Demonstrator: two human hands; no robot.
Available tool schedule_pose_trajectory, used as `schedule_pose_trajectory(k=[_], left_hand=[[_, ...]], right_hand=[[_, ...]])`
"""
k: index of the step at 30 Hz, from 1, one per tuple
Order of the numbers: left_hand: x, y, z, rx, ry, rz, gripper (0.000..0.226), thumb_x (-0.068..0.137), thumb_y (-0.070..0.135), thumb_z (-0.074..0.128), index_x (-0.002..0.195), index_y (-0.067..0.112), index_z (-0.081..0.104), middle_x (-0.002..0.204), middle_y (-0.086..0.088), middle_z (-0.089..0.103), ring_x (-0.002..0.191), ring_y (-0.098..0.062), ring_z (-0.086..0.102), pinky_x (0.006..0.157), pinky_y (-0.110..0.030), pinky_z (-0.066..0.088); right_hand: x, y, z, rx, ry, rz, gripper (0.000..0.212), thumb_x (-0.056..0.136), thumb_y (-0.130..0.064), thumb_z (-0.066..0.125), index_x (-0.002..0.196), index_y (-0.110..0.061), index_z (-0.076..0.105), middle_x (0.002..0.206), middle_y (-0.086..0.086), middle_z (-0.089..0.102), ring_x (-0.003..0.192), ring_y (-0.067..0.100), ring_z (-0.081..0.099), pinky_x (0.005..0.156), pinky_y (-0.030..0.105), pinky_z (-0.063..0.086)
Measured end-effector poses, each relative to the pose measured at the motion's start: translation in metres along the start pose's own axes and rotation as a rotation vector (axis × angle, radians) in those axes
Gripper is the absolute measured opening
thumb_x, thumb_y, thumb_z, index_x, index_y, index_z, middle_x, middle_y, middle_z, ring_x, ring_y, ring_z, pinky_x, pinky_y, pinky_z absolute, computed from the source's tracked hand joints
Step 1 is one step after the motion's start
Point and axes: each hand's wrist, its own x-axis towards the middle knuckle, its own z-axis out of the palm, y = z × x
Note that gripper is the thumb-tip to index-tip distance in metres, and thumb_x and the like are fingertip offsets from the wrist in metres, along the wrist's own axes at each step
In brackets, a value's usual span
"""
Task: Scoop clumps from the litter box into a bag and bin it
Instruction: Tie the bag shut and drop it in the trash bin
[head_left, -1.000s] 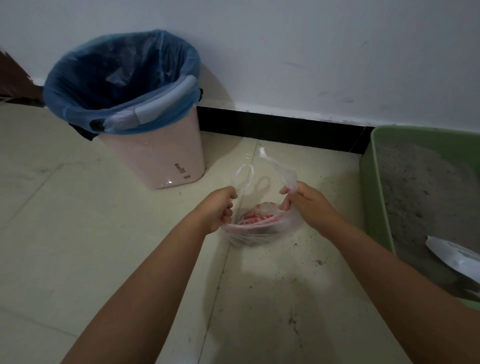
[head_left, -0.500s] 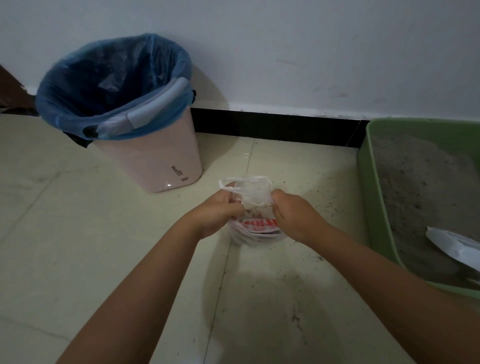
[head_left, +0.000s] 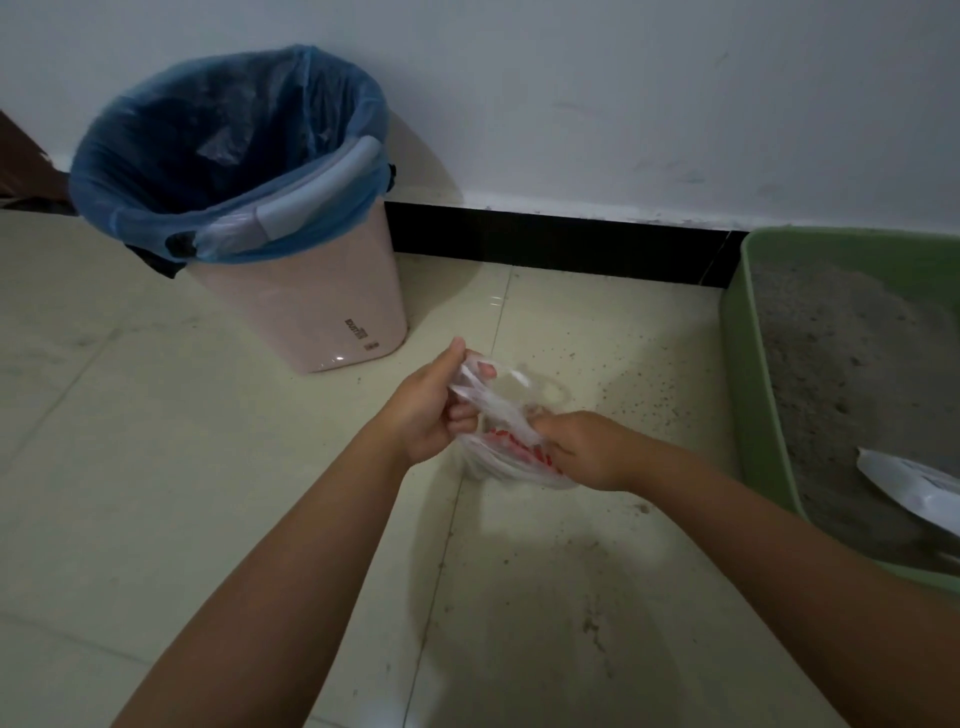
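Knotting the bag beside the bin

The lined bin (head_left: 296, 291) stands left; left hand (head_left: 426, 410) and right hand (head_left: 587, 449) each pinch the bag (head_left: 511, 457) handles over the floor. Best cinch them tight and low, litter box (head_left: 748, 395) right.

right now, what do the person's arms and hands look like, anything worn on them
Both forearms are bare as far as the frame shows: no sleeves or cuffs in view. The left hand and right hand wear no gloves, and no watch, bracelet or ring shows on the visible sides. The light is dim, so finer marks cannot be made out.
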Motion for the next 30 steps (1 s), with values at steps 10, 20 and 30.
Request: schedule_pose_trajectory(k=[10, 20, 30], left_hand=[[-0.008, 0.004, 0.004, 0.854, -0.222, -0.15, 0.029, 0.085, 0.002, 0.06, 0.058, 0.011, 0.054, 0.04, 0.01, 0.048, 0.041, -0.002, 0.042, 0.044, -0.011, 0.035], [-0.004, -0.007, 0.021, 1.399, 0.319, 0.374, 0.01, 0.088, 0.012, 0.057, 0.094, 0.008, 0.063, 0.097, -0.009, 0.06, 0.089, -0.02, 0.054, 0.06, -0.017, 0.025], [-0.006, -0.012, 0.033, 1.365, 0.24, 0.376, 0.032, 0.091, 0.021, 0.057, 0.121, 0.012, 0.061, 0.119, -0.008, 0.06, 0.105, -0.019, 0.055, 0.08, -0.014, 0.03]], right_hand=[[0.005, 0.021, -0.007, 0.47, 0.284, 0.178, 0.029, 0.091, 0.001, 0.036, 0.107, -0.003, 0.061, 0.094, 0.009, 0.057, 0.084, 0.018, 0.05, 0.062, 0.021, 0.038], [0.007, 0.021, -0.012, 0.805, 0.382, 0.177, 0.018, 0.087, -0.002, 0.05, 0.072, -0.009, 0.055, 0.066, 0.003, 0.048, 0.064, 0.017, 0.044, 0.059, 0.025, 0.033], [0.005, 0.031, -0.014, 0.997, 0.302, 0.124, 0.018, 0.084, 0.004, 0.055, 0.09, -0.012, 0.061, 0.08, 0.005, 0.06, 0.071, 0.019, 0.058, 0.07, 0.028, 0.049]])
